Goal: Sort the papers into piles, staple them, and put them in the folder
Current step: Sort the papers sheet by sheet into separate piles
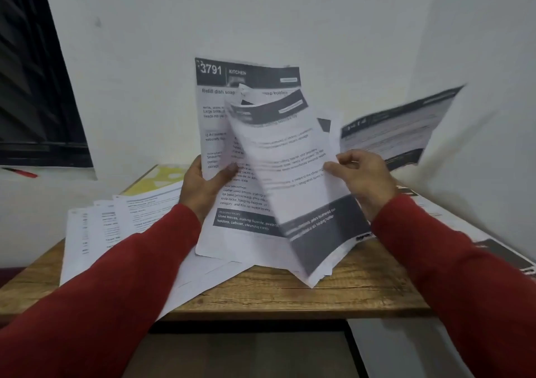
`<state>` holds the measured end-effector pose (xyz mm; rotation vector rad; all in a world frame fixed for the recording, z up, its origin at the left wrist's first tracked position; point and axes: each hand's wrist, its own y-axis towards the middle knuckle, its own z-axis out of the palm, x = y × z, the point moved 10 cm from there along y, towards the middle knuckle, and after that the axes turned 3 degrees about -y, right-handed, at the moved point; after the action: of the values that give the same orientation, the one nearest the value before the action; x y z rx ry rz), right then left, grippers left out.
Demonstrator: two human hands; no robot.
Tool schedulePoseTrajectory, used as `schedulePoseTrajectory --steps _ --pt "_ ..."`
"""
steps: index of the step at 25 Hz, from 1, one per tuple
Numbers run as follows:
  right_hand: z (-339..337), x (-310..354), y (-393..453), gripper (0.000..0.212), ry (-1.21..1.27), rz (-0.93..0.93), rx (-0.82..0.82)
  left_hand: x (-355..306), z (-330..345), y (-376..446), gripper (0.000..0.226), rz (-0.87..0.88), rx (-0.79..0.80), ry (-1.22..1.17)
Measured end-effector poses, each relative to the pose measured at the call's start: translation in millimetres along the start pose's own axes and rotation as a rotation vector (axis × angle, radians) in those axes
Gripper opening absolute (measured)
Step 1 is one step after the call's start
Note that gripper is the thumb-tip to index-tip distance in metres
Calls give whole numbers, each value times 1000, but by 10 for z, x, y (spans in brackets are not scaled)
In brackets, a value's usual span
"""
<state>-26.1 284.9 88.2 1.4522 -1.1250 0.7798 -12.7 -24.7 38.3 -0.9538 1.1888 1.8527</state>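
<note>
Papers (246, 151) held up over the desk (290, 293), mid-sort.

The papers are a loose sheaf raised in front of the wall: the left hand (203, 186) grips the stack with the "3791 KITCHEN" sheet, thumb across its face, while the right hand (362, 174) pinches a front sheet (290, 174) at its right edge, peeling it away. Behind that hand a blurred sheet (397, 128) slants in the air; what holds it cannot be told. A fanned pile (116, 221) lies at the desk's left, more sheets (507, 256) at its right, and something yellow (162, 177), perhaps the folder, at the back. The step looks like sorting; no stapler shows. The next move likely calls for reading the peeled sheet's heading and laying it on the matching pile.
</note>
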Motion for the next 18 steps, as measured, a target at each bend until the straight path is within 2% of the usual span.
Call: schedulePoseTrajectory --steps 2,5,7,10,13,16,18 --pt "18 -38 57 20 10 -30 -55 15 7 15 65 3 3 20" --pt "-122 -23 107 18 -78 -76 -109 34 32 23 42 14 25 53" --pt "-147 15 99 14 -62 -99 -29 27 32 15 33 19 24 69" --pt "-246 34 138 9 -26 -120 74 7 8 11 36 12 9 35" --pt "-384 -81 180 11 43 -80 35 -10 59 -22 45 12 38 20" --pt "-213 -297 160 10 92 -2 40 39 87 -31 47 -8 61 -1" --pt "-122 -480 166 13 57 64 -17 51 85 -27 46 -18 50 -6"
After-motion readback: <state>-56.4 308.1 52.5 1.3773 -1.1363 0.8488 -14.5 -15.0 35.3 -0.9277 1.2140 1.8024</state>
